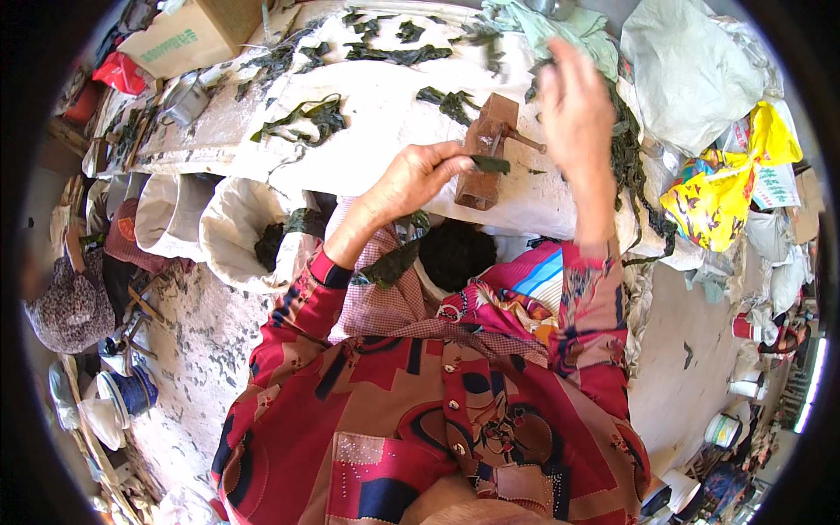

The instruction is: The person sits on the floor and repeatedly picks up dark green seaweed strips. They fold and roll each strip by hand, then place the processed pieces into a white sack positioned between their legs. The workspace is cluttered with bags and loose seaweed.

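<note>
Between thumb and fingers, my left hand (420,174) pinches a dark green strip of seaweed (492,164), held over a rusty metal block (487,141) with a rod sticking out to its right. The block stands near the front edge of the white-covered table (387,98). My right hand (577,105), blurred, is raised to the right of the block; whether it holds anything cannot be told. Pieces of dark seaweed (449,104) lie behind the block, and a long heap of it (630,144) hangs over the table's right side.
Open white sacks (236,230) line the table's front left. A dark-filled container (457,256) sits below the table edge before me. A metal pot (186,98) and cardboard box (187,39) are at back left, a yellow bag (715,190) at right. Another person (69,295) is at far left.
</note>
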The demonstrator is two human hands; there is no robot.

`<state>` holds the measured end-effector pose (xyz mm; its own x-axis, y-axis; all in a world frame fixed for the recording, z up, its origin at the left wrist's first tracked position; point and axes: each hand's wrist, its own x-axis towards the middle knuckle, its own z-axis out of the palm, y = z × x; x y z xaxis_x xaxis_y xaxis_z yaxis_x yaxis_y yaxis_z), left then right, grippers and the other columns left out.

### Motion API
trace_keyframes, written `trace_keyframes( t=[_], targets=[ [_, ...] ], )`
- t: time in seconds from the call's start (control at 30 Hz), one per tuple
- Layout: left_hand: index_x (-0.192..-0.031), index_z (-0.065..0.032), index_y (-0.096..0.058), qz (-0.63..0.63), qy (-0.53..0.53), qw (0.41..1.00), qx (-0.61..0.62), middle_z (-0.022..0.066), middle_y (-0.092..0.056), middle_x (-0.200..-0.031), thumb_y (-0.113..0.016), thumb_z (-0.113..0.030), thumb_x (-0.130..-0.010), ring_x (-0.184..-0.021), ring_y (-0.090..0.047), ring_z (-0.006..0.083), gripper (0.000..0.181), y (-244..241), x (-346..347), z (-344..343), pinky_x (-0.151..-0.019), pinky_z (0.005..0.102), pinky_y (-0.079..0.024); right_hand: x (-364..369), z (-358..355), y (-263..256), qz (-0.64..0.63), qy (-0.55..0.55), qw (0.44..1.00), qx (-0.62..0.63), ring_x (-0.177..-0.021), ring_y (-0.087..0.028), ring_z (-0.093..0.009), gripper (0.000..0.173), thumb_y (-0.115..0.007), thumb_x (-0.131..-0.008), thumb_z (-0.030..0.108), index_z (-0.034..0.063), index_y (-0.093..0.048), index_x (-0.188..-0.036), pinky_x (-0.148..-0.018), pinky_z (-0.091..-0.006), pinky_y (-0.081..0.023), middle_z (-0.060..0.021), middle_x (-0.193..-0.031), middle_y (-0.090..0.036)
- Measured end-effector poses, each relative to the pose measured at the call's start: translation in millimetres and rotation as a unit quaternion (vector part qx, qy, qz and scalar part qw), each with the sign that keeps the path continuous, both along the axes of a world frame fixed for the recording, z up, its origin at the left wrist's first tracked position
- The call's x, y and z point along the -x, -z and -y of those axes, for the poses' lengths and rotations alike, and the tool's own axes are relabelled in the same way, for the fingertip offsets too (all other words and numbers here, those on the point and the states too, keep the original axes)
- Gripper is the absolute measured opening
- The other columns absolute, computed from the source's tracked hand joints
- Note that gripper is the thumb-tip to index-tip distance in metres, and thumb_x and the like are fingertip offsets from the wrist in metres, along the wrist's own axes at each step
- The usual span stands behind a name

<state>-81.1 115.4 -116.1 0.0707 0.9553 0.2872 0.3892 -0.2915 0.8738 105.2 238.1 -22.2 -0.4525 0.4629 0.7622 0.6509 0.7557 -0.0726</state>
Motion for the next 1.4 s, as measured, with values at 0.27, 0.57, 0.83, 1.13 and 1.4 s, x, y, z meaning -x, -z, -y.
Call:
trace_keyframes(
  t=[0.27, 0.57, 0.83, 1.13, 1.4],
  targets=[
    [-0.120, -0.0025, -0.046, -0.096, 0.015, 0.981, -0.169, 0.0181, -0.068, -0.087, -0.065, -0.016, -0.090, -0.076, -0.066, 0.0359, 0.039, -33, -34, 57, -0.071, 0.0371, -0.053, -30, 112, 8, 0.090, -0.197, 0.930, 0.296, -0.065, -0.060, -0.039, 0.026, -0.053, -0.096, 0.027, 0.0030, -0.058, -0.090, -0.057, -0.0467, -0.045, -0.0192, -0.068, -0.060],
    [-0.133, 0.0028, -0.047, 0.287, 0.352, 0.876, 0.159, 0.0135, -0.051, -0.134, -0.029, -0.065, -0.096, -0.127, -0.047, 0.0208, 0.079, -84, -81, 36, -0.108, 0.0347, -0.036, -78, 157, -57, 0.136, -0.219, 0.934, 0.247, -0.069, -0.060, -0.039, 0.014, -0.057, -0.093, 0.018, 0.0046, -0.060, -0.097, -0.057, -0.0458, -0.044, -0.0190, -0.073, -0.061],
    [-0.118, -0.0032, -0.061, 0.052, 0.339, 0.933, 0.109, 0.0014, -0.063, -0.080, -0.062, -0.040, -0.093, -0.068, -0.055, 0.0095, 0.045, -63, -79, 47, -0.062, 0.0264, -0.047, -135, 175, -33, 0.136, -0.109, 0.960, 0.218, -0.066, -0.066, -0.032, 0.025, -0.065, -0.088, 0.019, 0.0133, -0.060, -0.112, -0.055, -0.0405, -0.051, -0.0146, -0.075, -0.066],
    [-0.098, -0.0014, -0.066, -0.044, 0.251, 0.964, 0.082, 0.0054, -0.065, -0.075, -0.062, -0.029, -0.093, -0.070, -0.057, 0.0097, 0.029, -48, -61, 87, -0.066, 0.0293, -0.048, -141, 211, 62, -0.217, -0.262, 0.662, 0.668, -0.049, -0.052, -0.011, 0.022, -0.050, -0.101, 0.019, 0.0010, -0.058, -0.092, -0.042, -0.0258, -0.035, -0.0073, -0.062, -0.060],
    [-0.119, -0.0046, -0.058, 0.077, 0.145, 0.986, 0.003, -0.0005, -0.050, -0.069, -0.047, -0.027, -0.103, -0.063, -0.044, 0.0072, 0.029, -37, -88, 103, -0.056, 0.0247, -0.038, -97, 211, 33, -0.405, -0.290, 0.679, 0.539, -0.063, -0.061, -0.007, 0.031, -0.047, -0.102, 0.020, 0.0006, -0.061, -0.122, -0.050, -0.0174, -0.041, -0.0123, -0.107, -0.069]
  ],
)
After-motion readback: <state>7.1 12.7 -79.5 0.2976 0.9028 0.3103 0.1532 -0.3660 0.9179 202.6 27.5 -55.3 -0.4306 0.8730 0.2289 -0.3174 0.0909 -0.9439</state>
